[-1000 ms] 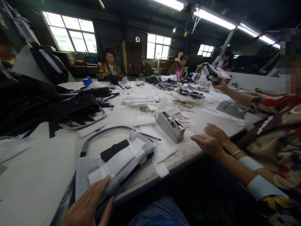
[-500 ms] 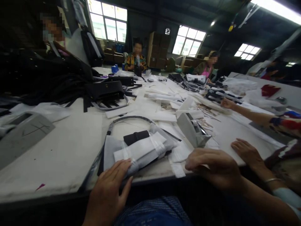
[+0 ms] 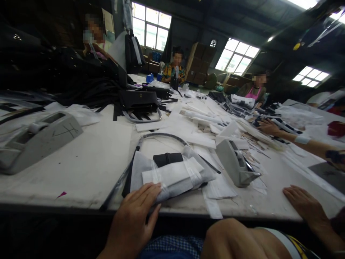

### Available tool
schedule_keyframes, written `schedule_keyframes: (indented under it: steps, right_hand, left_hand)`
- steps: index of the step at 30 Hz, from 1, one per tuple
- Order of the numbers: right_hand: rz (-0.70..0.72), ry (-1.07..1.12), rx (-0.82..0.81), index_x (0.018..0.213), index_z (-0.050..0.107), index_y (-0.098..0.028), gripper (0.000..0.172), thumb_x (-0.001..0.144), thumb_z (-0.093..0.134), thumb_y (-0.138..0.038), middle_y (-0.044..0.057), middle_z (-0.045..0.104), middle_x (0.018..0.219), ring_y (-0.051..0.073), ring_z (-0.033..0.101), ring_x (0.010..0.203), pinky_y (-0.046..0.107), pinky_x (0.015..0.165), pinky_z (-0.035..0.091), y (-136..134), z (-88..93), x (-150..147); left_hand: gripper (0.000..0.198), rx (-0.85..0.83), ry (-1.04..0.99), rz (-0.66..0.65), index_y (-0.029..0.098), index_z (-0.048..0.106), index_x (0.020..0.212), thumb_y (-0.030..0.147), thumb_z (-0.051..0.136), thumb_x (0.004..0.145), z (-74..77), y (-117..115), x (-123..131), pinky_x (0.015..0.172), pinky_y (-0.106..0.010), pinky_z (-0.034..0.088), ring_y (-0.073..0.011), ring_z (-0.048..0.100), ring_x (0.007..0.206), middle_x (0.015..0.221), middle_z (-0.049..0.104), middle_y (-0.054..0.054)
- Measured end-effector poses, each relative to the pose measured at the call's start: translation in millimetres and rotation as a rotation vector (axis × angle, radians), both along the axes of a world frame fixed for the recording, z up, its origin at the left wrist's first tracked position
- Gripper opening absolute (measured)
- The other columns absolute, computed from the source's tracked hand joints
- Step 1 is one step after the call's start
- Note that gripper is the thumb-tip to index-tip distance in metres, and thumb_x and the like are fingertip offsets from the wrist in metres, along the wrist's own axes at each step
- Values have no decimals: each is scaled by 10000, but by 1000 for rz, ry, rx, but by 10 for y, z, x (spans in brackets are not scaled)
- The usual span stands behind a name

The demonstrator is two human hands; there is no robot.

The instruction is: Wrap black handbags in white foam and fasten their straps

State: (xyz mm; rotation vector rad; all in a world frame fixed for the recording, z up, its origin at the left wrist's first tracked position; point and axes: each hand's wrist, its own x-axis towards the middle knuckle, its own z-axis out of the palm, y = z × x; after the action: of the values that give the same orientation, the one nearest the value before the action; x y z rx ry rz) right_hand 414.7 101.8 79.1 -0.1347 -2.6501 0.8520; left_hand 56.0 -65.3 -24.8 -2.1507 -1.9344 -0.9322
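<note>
My left hand [image 3: 138, 212] rests its outstretched fingers on the near left edge of a handbag [image 3: 174, 178] wrapped in white tissue and clear tape, with the thumb apart. The bag lies at the table's front edge; its long, wrapped handle [image 3: 161, 135] arches behind it, and a black strap roll [image 3: 167, 159] shows on top. Low in front of the table, off the bag, is my right hand [image 3: 229, 239], bent with its fingers hidden. Right of the bag stands a grey tape dispenser [image 3: 237, 163]. A tape strip [image 3: 214, 207] hangs over the table edge.
Another tape dispenser [image 3: 40, 140] stands at the left. A black handbag [image 3: 140, 102] and scattered white padding sheets [image 3: 199, 138] lie farther back. A co-worker's hand [image 3: 304, 203] rests on the table at right; another person's hand [image 3: 269, 127] reaches toward wrapped items. Other people sit beyond.
My right hand has drawn back and down, away from the table edge. My left hand stays on the bag. The view has swung left, and the far-right reaching hand has spread over the wrapped items.
</note>
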Motion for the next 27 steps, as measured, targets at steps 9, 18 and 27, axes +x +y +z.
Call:
schedule_keyframes:
  steps: [9,18,27]
  right_hand:
    - [-706,-113,571,1190,669,-514,358,936,419,-487,-114,734,1096,330,669,1106,538,838,525,812,-807,2287]
    - [-749,-407,347,1054,722,-486,645,940,107,-643,-97,773,968,321,669,1113,564,906,517,532,-448,1611]
    - [-206,-14,-101,1165,631,-468,343,1030,326,-388,-167,763,869,204,740,822,337,611,642,202,13,429]
  left_hand:
    - [405,15,-20,-2,226,540,1310,194,554,906,22,-6,13,948,-396,484,-244,622,1185,1294,670,-33]
    - [401,22,-6,9,229,547,1313,219,547,912,8,-9,1,949,-404,490,-248,632,1171,1286,675,-36]
    - [407,20,15,17,233,543,1331,249,526,924,33,5,6,938,-395,494,-254,644,1153,1285,676,-52]
